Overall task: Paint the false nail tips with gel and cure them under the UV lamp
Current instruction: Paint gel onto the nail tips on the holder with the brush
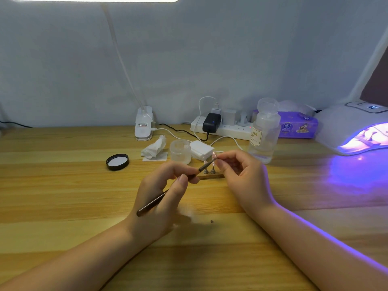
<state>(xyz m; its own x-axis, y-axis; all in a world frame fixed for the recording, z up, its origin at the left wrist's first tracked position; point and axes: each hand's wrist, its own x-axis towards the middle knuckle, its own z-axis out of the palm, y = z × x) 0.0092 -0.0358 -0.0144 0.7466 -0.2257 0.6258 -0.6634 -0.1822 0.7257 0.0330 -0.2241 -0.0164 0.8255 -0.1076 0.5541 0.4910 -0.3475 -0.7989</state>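
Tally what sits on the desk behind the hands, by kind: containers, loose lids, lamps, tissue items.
Containers: 2, the frosted jar and the clear pump bottle
Loose lids: 1, the black lid
Lamps: 2, the lit UV lamp and the clip-on desk lamp
Tissue items: 2, the crumpled tissue and the purple tissue pack
Total: 7

Two bare forearms, sleeveless to the frame's edge; left hand [161,194] and right hand [243,175] ungloved, ringless.

Matt grained wood table [63,185], frosted plastic jar [180,151], glossy black lid [117,162], crumpled tissue [154,147].
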